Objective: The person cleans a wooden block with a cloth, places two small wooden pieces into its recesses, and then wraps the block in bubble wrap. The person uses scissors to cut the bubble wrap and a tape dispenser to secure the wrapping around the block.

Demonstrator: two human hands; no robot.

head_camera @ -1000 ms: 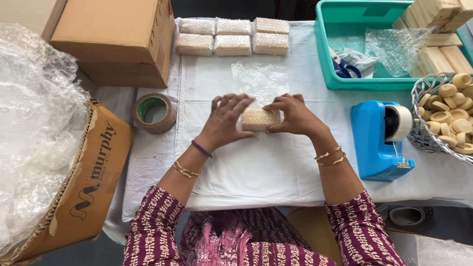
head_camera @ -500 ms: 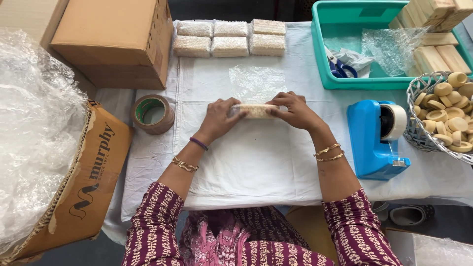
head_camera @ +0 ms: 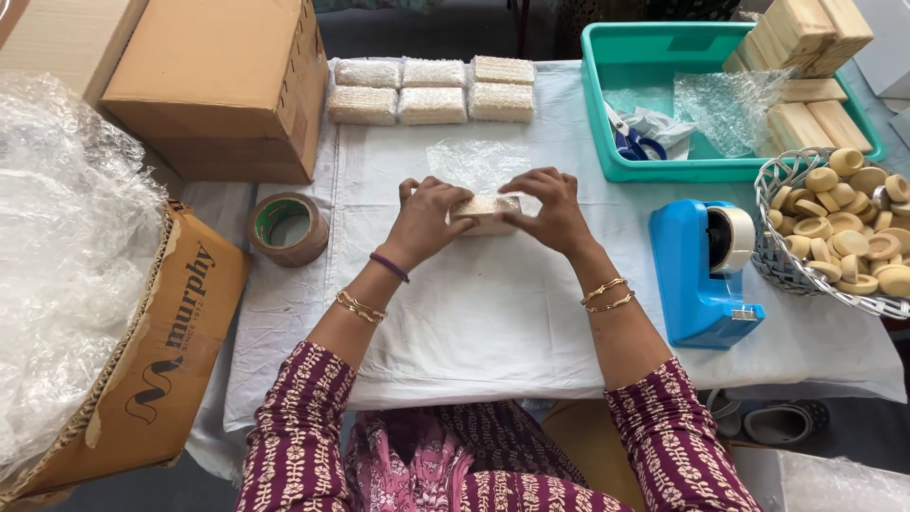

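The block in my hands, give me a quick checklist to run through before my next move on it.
1. Both hands on block: left hand, right hand: ok.
2. Bubble wrap sheet under block: ok.
3. Wrap fully closed around it: cannot tell.
4. Tape dispenser beside right hand, loaded: ok.
5. Room next to six wrapped blocks: ok.
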